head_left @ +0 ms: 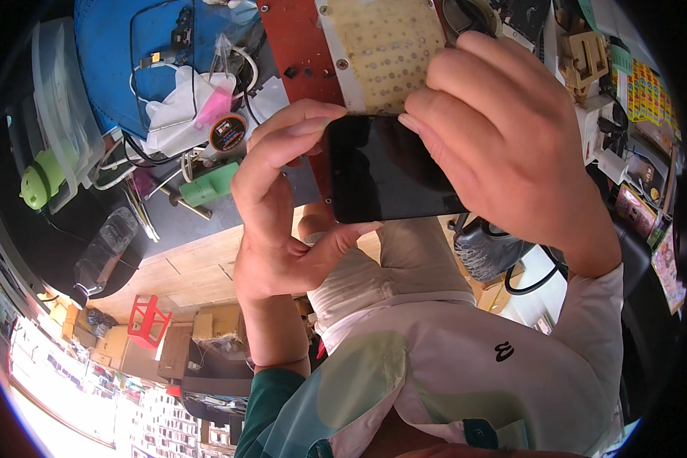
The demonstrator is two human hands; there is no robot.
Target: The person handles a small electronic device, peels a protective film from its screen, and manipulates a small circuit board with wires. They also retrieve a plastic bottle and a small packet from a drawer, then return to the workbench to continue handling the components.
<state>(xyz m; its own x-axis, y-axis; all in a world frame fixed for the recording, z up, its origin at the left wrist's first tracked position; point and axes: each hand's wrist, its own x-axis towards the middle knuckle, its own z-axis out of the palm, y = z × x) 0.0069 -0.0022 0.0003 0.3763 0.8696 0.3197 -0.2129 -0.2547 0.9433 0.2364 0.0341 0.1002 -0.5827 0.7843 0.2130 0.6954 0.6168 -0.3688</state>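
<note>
A black smartphone [385,172] lies sideways between my hands, its dark glossy face toward me. My left hand [278,214] pinches its left end, the fingers on the top edge and the thumb at the lower edge. At the other end my right hand [511,145] is closed on the phone, thumb tip at the upper edge; its other fingertips are partly hidden. Just beyond the phone is a yellowish dotted pad [385,57] in a pale frame, beside a red plate [298,46] with small dark bits on it.
A blue round surface [103,57] at the far left carries cables and a white mask [179,111]. Closer in are a small round tin [227,133], a green cylinder [210,185] and a clear plastic bottle [107,252]. A red stool [149,320] stands on the floor; a scuffed black bag-like object [485,250] is at right.
</note>
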